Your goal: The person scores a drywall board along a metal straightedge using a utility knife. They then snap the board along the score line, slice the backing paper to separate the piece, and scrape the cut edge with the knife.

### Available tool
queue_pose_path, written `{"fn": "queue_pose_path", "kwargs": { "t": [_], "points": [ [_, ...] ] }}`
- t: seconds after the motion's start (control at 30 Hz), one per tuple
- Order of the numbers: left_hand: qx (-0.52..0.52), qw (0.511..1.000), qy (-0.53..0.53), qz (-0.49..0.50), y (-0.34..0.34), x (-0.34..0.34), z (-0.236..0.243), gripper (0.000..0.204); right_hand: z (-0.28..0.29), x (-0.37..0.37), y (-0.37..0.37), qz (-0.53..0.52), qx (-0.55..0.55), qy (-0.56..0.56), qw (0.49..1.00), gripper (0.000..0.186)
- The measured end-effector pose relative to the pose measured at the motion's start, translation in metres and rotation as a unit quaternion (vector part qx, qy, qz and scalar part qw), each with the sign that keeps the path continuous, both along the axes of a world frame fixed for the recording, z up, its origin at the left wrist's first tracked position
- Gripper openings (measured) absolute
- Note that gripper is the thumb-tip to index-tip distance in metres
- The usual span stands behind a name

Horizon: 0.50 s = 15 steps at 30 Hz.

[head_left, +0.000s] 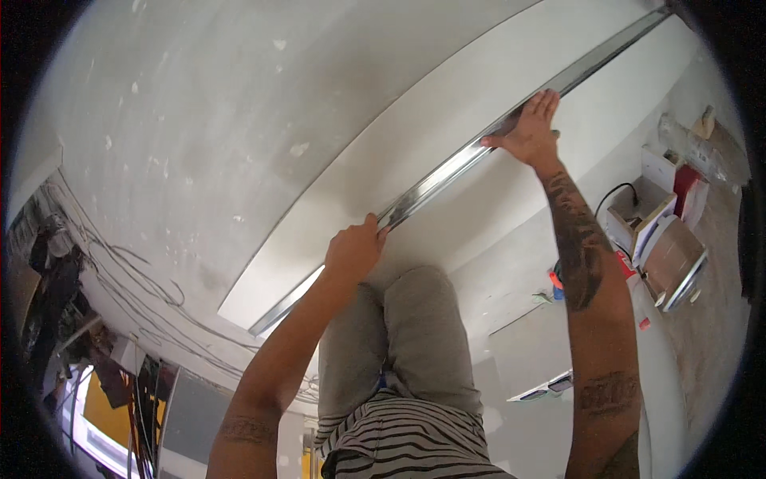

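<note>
Grip, left: metal channel [459, 166] held by left hand [355, 249]; fingers curled over it, thumb by one edge; underside of hold hidden.
Grip, right: not closed; right hand [531, 136] laid over the channel further up, fingers spread, thumb stretched out toward the lower-left; contact seen from above only, pressure cannot be told.
Channel position: stretched diagonally across long white board [319, 195], from near the board's lower-left end to the upper right; crossed by both hands, well apart. Full-length contact with board: cannot be told.
Channel weight: judged light for its length, thin sheet metal suggested by the shine and narrow shape.
Channel stiffness: probably stiff along its run, but some bowing or twist to be expected if lifted from one end.
Channel surface: smooth, shiny; likely slippery, so easily slid sideways under a flat palm.
Channel edges: thin-looking; could be sharp on bare skin, could be dented or creased if squeezed hard.
Best hold: both long edges pinched between thumb and fingers, hands spaced wide; sliding along the edges best avoided.
Board handling: judged stiff but brittle, corners easily chipped; to be supported broadly, not pressed at one point.
</note>
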<state>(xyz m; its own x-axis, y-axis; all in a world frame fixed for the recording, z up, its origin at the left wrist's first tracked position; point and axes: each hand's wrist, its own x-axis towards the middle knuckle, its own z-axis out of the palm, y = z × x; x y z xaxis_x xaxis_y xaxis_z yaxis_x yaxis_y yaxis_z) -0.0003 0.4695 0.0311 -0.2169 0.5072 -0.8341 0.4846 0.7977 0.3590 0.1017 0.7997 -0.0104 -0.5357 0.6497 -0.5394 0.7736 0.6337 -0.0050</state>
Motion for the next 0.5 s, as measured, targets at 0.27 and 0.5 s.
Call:
{"fn": "queue_pose_path", "kwargs": {
  "t": [0.27,0.5],
  "points": [
    [-0.111,0.994,0.005,-0.015,-0.201,-0.011,0.012,0.032,-0.012,0.008,0.004,0.021,0.004,-0.044,0.999,0.150],
    [-0.153,0.988,0.011,0.003,-0.339,-0.024,0.032,0.035,-0.031,0.016,0.010,0.080,0.028,-0.087,0.993,0.149]
  ]
}}
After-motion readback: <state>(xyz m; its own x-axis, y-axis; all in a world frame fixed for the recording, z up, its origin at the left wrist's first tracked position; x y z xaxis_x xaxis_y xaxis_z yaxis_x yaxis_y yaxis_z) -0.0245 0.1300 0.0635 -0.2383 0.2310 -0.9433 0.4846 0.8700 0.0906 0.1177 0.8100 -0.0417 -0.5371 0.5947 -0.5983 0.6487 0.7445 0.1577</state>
